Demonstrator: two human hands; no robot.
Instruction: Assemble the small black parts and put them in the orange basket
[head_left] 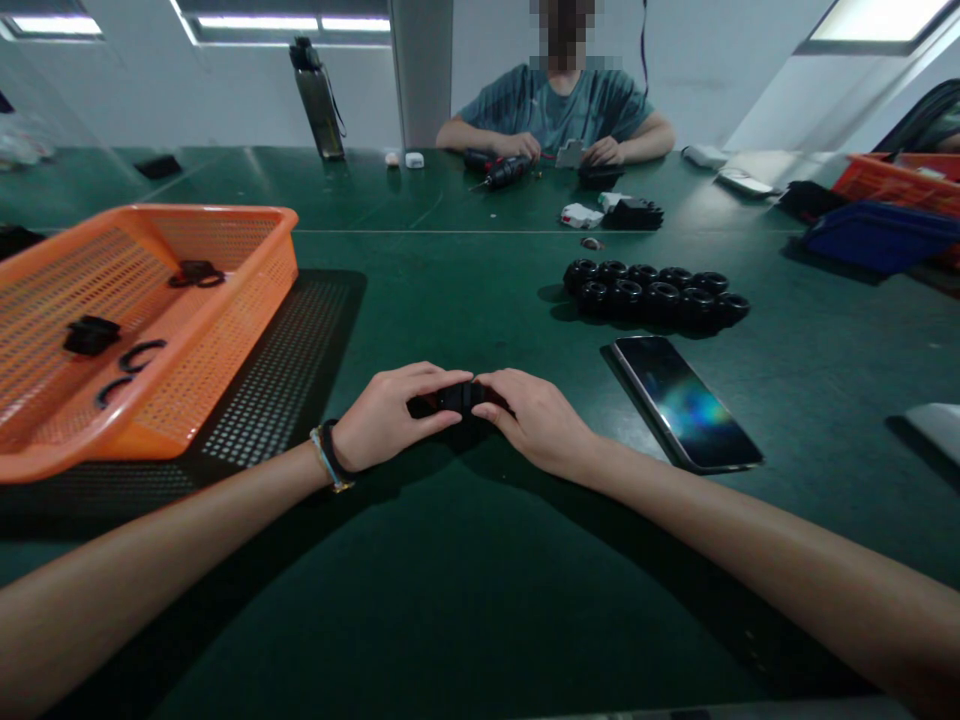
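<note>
Both of my hands meet over the green table, gripping one small black part between them. My left hand pinches it from the left with thumb and fingers. From the other side my right hand closes on its right end. The fingers hide much of the part, so its exact kind is unclear. Left of my hands stands an orange basket with a black block-shaped piece, black rings and another dark piece inside.
Rows of round black parts stand at right, behind a phone. Across the table a person has both hands near a power drill. A bottle stands at the back; a blue bin and red crate are far right.
</note>
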